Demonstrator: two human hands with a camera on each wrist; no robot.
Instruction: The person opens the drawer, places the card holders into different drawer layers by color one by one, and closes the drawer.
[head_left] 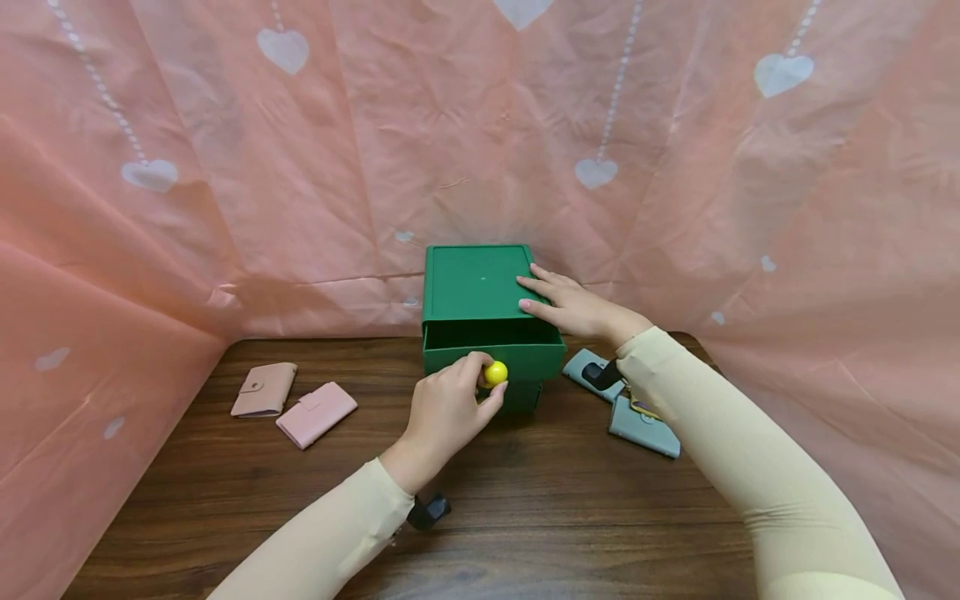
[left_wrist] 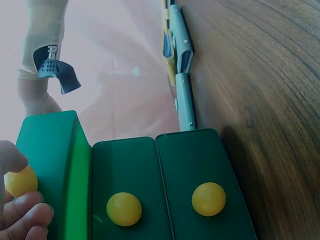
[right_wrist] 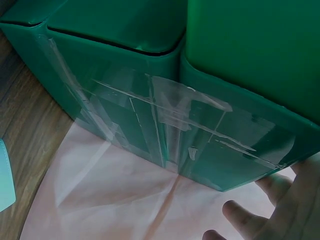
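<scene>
Fingers of the left hand (head_left: 448, 398) are pinching a yellow knob (head_left: 496, 372) between thumb and forefinger, at the near face of the green top drawer (head_left: 531, 360). That drawer is sticking out toward the near side, a dark gap showing behind its front. Below, two lower drawers (left_wrist: 117, 165) are sitting level with each other, seemingly closed.

Farther off, the right hand (head_left: 573, 307) is resting with spread fingers at the right edge of the green cabinet (head_left: 476, 283); how hard it is pressing, I cannot tell. The step in hand seems to be working the top drawer while steadying the cabinet; whether it is opening or closing is not showing. Next, the knob is probably calling for a straight, level motion, with the cabinet staying braced.

Underneath, a brown wooden table (head_left: 585, 525) is bearing everything. At left, a pink wallet (head_left: 317, 414) is lying near a beige-pink wallet (head_left: 265, 389); at right, grey-blue wallets (head_left: 642, 429) are lying beside the right sleeve (head_left: 712, 417). Beyond, pink cloth (head_left: 420, 150) is hanging on all visible sides, showing white hearts (head_left: 283, 51).
</scene>
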